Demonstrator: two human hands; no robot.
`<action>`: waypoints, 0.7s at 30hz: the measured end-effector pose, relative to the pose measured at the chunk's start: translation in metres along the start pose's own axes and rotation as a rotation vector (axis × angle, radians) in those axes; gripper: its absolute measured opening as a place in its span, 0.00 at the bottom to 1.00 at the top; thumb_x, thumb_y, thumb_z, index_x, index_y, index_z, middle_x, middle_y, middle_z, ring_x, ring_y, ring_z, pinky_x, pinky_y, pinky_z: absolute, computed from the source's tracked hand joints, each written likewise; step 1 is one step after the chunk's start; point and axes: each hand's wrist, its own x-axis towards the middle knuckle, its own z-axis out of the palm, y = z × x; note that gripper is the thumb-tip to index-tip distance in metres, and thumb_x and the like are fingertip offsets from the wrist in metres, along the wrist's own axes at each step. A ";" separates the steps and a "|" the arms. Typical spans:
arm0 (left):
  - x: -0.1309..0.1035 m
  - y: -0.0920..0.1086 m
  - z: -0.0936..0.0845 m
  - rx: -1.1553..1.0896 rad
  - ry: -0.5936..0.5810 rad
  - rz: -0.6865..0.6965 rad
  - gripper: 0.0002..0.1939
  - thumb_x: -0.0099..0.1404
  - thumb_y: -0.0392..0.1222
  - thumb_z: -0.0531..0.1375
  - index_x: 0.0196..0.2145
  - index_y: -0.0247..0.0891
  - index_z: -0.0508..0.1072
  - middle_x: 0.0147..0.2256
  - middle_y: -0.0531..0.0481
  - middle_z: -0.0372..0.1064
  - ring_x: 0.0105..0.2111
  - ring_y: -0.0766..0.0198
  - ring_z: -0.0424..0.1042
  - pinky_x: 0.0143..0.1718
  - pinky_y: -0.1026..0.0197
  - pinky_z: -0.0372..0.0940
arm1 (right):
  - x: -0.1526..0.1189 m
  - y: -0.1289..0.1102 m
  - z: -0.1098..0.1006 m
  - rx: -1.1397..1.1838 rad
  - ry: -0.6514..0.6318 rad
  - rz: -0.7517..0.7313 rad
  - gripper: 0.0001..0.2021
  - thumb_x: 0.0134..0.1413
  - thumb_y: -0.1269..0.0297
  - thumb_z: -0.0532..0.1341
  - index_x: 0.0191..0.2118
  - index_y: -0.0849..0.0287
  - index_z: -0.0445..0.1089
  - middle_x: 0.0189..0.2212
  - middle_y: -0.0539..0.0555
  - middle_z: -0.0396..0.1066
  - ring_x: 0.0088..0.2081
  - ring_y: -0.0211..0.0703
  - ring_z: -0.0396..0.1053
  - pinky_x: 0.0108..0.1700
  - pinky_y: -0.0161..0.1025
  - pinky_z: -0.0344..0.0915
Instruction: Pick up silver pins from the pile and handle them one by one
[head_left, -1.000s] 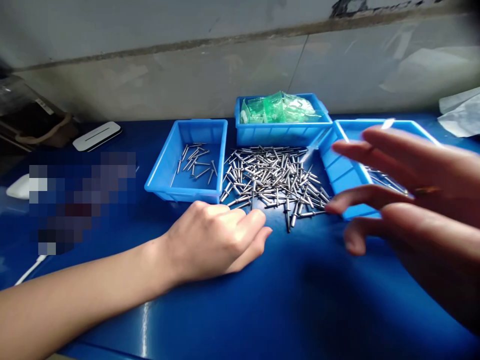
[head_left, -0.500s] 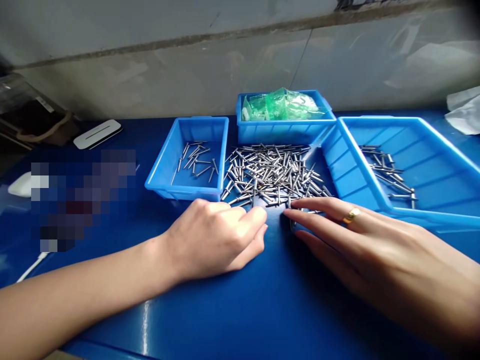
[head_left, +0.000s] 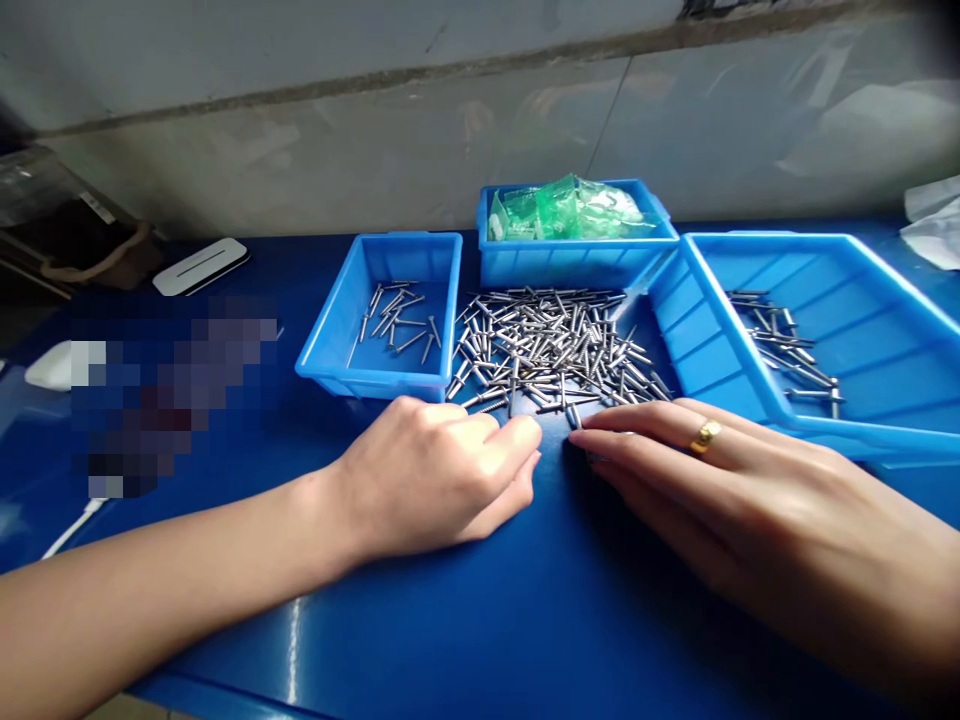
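A heap of silver blind rivets (head_left: pixel 555 345) lies on the blue table between the bins. My left hand (head_left: pixel 442 475) rests closed at the heap's near edge, its fingers curled under; whatever they hold is hidden. One rivet points up just beyond its knuckles, and I cannot tell if the hand touches it. My right hand (head_left: pixel 720 490), with a gold ring, has its fingertips together on a single tilted rivet (head_left: pixel 575 416) at the near right of the heap. Its thumb is mostly hidden.
A small blue bin (head_left: pixel 367 375) at left holds several thin metal fasteners. The right blue bin (head_left: pixel 862 432) has several rivets along its left side. Behind stands a blue bin (head_left: pixel 577 262) with green plastic bags (head_left: pixel 559 208). A white device (head_left: pixel 202 266) lies far left.
My right fingertips have drawn closer together around the rivet, which now leans. My left hand keeps its closed shape. The whole view has shifted slightly.
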 end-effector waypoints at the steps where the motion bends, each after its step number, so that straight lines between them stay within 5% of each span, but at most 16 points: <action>1: 0.000 0.000 0.000 0.003 0.000 0.002 0.21 0.91 0.31 0.57 0.36 0.45 0.74 0.26 0.57 0.80 0.22 0.61 0.80 0.25 0.54 0.67 | 0.002 0.001 -0.002 0.002 -0.003 -0.026 0.25 0.82 0.77 0.61 0.69 0.48 0.88 0.61 0.61 0.92 0.56 0.62 0.93 0.61 0.54 0.92; 11: 0.001 -0.001 0.000 0.003 0.010 0.016 0.26 0.93 0.30 0.53 0.35 0.43 0.78 0.25 0.57 0.78 0.21 0.60 0.79 0.24 0.52 0.68 | 0.006 0.009 -0.003 -0.041 -0.013 -0.104 0.20 0.87 0.71 0.63 0.71 0.50 0.85 0.61 0.60 0.93 0.53 0.60 0.93 0.58 0.54 0.92; 18: -0.001 0.000 0.001 -0.005 0.003 0.012 0.25 0.93 0.31 0.54 0.35 0.43 0.77 0.26 0.56 0.80 0.21 0.60 0.80 0.24 0.52 0.67 | -0.025 0.009 0.003 -0.064 0.012 0.031 0.22 0.82 0.53 0.73 0.74 0.43 0.87 0.61 0.61 0.91 0.59 0.70 0.91 0.64 0.65 0.89; 21: 0.000 -0.001 0.000 -0.003 0.004 0.019 0.24 0.92 0.30 0.55 0.35 0.43 0.77 0.26 0.56 0.80 0.21 0.60 0.80 0.25 0.53 0.68 | -0.025 0.007 0.006 -0.075 0.008 0.038 0.24 0.82 0.53 0.73 0.77 0.44 0.85 0.62 0.62 0.91 0.59 0.70 0.90 0.64 0.65 0.89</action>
